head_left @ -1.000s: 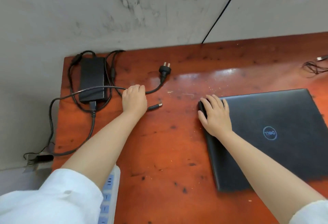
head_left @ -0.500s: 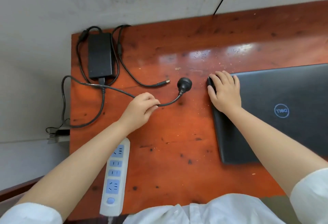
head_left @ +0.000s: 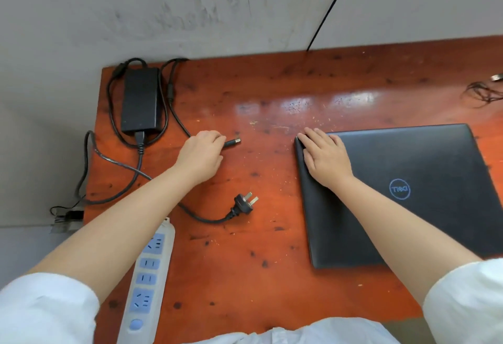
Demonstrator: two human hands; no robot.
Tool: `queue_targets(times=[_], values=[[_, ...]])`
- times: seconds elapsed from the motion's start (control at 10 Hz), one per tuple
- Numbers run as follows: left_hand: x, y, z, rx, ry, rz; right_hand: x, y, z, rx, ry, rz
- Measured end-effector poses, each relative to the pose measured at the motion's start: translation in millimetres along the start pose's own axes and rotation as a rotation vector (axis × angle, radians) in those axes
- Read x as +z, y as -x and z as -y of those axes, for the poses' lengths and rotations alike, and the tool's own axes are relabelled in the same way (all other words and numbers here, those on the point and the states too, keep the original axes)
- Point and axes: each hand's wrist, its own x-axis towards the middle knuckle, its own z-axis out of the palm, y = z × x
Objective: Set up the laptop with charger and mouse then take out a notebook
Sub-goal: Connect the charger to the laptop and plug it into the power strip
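A closed black laptop lies on the right of the red-brown wooden table. My right hand rests flat on its near-left corner, holding nothing. The black charger brick sits at the table's far left with its cables looped around it. My left hand is closed on the charger's barrel connector, whose metal tip sticks out to the right. The wall plug lies loose on the table, nearer to me than that hand. No mouse or notebook is in view.
A white power strip with blue sockets hangs over the table's near-left edge under my left forearm. Thin dark wires lie at the far right edge. A grey wall runs behind the table, floor to the left.
My left hand let go of the wall plug cable, which now lies nearer to me, and moved up to grip the barrel connector. My right hand stayed on the laptop.
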Motion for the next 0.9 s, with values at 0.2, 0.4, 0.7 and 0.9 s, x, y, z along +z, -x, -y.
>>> queue_targets(times=[0.2,0.4,0.7,0.9], values=[[4.4,-23.7,-3.8,-0.082,-0.168,0.046,-0.9,-1.8,-4.1,-0.025,0.016,-0.022],[-9.6,-29.1,-33.8,0.311,0.012,-0.156,2.4,-2.9,-9.6,-0.05,-0.002,-0.062],[-5.3,-44.0,-45.3,0.305,-0.018,-0.087,7.2,-3.7,-11.4,-0.084,0.026,-0.109],[3.3,-48.5,-47.9,0.309,-0.046,-0.049,8.6,-3.9,-12.2,-0.091,0.035,-0.14]])
